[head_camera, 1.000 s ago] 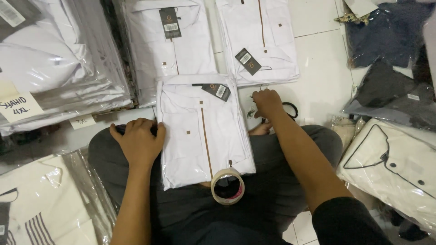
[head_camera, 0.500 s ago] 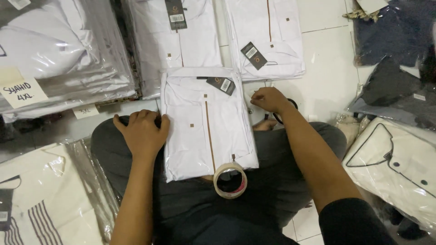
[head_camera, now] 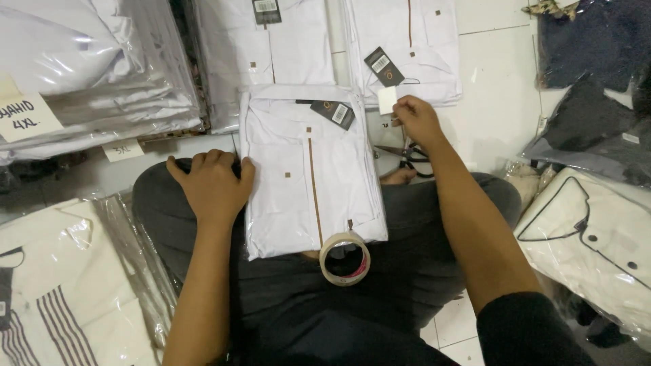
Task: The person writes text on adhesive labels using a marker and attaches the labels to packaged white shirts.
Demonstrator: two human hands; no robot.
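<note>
A folded white shirt in clear plastic (head_camera: 308, 169) lies across my lap, with a brown placket stripe and a dark hang tag near its collar. My left hand (head_camera: 211, 184) presses flat on the shirt's left edge. My right hand (head_camera: 415, 118) is raised past the shirt's upper right corner and pinches a small white label (head_camera: 386, 99) between its fingers. A roll of clear tape (head_camera: 345, 258) stands at the shirt's lower edge. Black-handled scissors (head_camera: 409, 154) lie on the floor under my right wrist.
Two more bagged white shirts (head_camera: 407, 47) lie ahead on the tiled floor. A stack of bagged white garments (head_camera: 88, 74) with paper size slips sits at left. Dark bagged garments (head_camera: 590, 88) are at right, cream bagged shirts (head_camera: 597, 251) at lower right and lower left.
My right hand has lifted from the floor by the scissors and now holds a small white label up near the shirt's top right corner. My left hand has stayed on the shirt.
</note>
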